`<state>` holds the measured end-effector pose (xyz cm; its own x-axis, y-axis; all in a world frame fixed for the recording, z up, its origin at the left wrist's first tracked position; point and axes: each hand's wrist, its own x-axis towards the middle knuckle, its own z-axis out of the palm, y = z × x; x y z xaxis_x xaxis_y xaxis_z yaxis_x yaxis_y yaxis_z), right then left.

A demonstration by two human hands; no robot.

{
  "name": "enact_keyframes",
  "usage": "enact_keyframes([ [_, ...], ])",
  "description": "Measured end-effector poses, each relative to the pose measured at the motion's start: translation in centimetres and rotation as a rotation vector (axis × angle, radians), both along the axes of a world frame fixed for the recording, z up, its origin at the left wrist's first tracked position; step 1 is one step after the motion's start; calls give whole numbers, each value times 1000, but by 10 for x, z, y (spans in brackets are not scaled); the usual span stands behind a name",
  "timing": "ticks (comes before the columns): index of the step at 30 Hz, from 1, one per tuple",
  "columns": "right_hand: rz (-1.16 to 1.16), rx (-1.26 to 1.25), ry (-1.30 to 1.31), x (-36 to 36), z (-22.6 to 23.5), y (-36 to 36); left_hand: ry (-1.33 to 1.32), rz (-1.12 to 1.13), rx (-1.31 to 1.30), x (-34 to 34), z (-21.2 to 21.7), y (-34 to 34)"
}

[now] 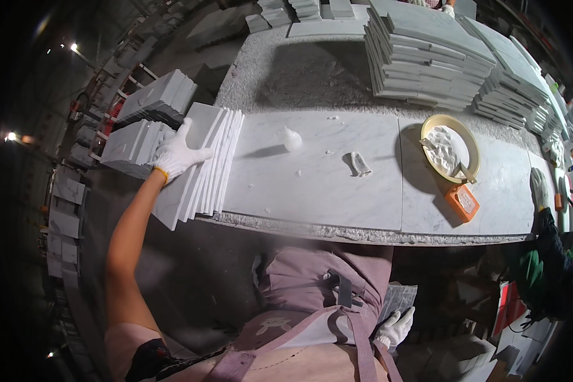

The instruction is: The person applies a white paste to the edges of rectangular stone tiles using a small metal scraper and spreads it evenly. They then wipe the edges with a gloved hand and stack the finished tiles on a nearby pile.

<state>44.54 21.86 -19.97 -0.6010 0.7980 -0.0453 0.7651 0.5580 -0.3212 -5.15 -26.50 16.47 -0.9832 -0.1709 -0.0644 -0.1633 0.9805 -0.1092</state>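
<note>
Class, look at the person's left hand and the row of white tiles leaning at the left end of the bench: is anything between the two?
Nothing visible. The gloved left hand already rests on the top edges of the leaning white tiles. The right hand is down by the apron, holding a grey tile.

Single view only: the head-worn fisheye camera is looking steeply down and forward from above the person's chest. It is facing a marble-topped workbench (312, 172) that is running across the middle of the frame, near enough that the person's apron is filling the lower edge. The left hand (175, 154) is entering from lower left, the right hand (396, 327) is sitting low beside the body. Straight edges are bending toward the dark rim. No second view is sharing the scene.
</note>
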Motion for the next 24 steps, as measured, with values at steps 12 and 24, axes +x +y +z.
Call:
enact_keyframes([
  [12,-47,-4,-56,-4,-5,2,-170,87,271,-52,-50,-34],
  [24,-50,64,42,-5,3,7,17,-4,557,-79,-95,-71],
])
